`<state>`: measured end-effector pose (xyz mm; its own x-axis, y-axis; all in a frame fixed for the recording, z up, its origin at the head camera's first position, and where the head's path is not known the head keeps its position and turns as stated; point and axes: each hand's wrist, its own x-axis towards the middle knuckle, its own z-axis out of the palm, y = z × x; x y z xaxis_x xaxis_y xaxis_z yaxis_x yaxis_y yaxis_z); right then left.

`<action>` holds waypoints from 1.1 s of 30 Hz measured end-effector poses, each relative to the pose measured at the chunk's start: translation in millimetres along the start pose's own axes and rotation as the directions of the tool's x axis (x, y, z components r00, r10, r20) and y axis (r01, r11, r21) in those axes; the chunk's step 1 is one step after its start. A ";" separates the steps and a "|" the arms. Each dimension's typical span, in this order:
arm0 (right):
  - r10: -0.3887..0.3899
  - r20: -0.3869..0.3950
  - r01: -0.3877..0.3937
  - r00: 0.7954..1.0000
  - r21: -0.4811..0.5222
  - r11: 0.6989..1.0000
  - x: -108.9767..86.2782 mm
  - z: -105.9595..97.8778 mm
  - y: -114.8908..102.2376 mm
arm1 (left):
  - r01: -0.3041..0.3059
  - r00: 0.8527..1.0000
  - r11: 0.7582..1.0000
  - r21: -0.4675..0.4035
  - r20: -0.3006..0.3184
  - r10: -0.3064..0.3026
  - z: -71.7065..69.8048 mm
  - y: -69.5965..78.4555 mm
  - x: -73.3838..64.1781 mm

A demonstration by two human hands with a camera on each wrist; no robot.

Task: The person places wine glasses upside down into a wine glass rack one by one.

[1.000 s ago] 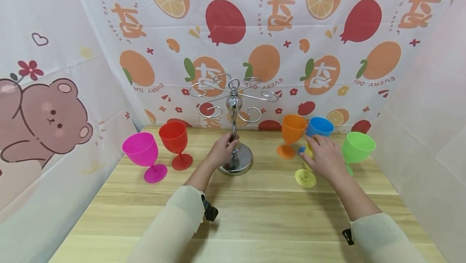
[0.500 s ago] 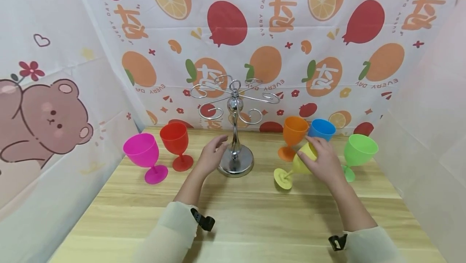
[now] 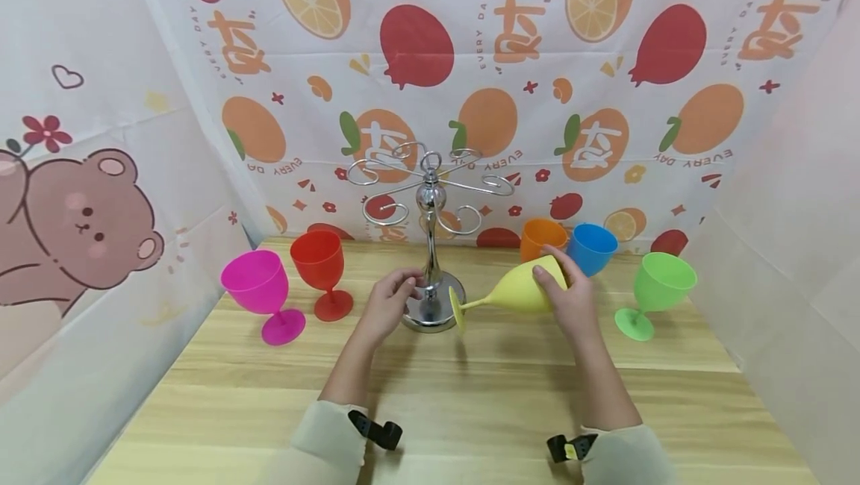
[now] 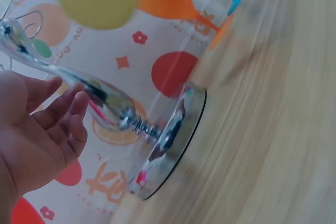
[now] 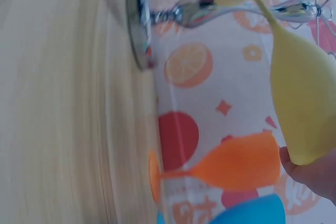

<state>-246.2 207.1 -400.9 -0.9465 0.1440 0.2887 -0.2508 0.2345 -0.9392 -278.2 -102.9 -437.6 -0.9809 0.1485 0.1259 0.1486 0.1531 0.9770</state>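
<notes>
A yellow goblet (image 3: pixel 527 287) is held sideways above the table in my right hand (image 3: pixel 572 298), its foot pointing left. Thumb and fingers grip the bowl near the rim, as the right wrist view also shows. My left hand (image 3: pixel 388 304), fingers loosely bent, is beside the post of a chrome glass rack (image 3: pixel 432 246) with curled wire arms and a round base. In the left wrist view the fingertips (image 4: pixel 79 98) overlap the post (image 4: pixel 107 98). The foot of the yellow goblet comes in front of the rack's base in the head view.
A magenta goblet (image 3: pixel 258 283) and a red goblet (image 3: pixel 319 261) stand upright at the left. Behind my right hand are an orange goblet (image 3: pixel 541 237) and a blue goblet (image 3: pixel 593 248); a green goblet (image 3: pixel 661 282) stands farther right. A fruit-print cloth hangs behind the table (image 3: pixel 463 410).
My right hand has lifted the yellow goblet from among the others, tipped it sideways and carried it left toward the rack. My left hand has come away from its hold on the post.
</notes>
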 end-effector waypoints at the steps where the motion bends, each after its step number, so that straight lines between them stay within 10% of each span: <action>1: 0.018 -0.002 -0.018 1.000 0.051 0.999 0.6 3.9 0.0 | 0.012 1.000 1.000 -0.016 0.012 -0.011 2.0 0.1 -0.2; 10: 0.058 0.003 -0.055 0.998 0.375 0.926 3.9 32.1 -9.5 | -0.038 0.995 0.997 -0.071 0.091 0.044 27.2 6.1 2.1; 18: 0.053 0.043 -0.068 0.998 0.557 0.828 4.8 46.2 -17.7 | -0.144 0.950 0.988 -0.055 0.272 0.154 66.9 19.7 -8.3; 33: -0.037 0.106 -0.036 0.994 0.612 0.790 -0.6 61.8 -31.1 | -0.173 0.956 0.931 -0.320 0.171 0.237 69.2 46.9 -8.5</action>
<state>-250.3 140.3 -383.3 -0.9527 0.0324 0.3020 -0.2884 -0.4085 -0.8660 -254.2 -29.3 -404.8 -0.8813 0.3458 0.3222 0.2681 -0.1956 0.9433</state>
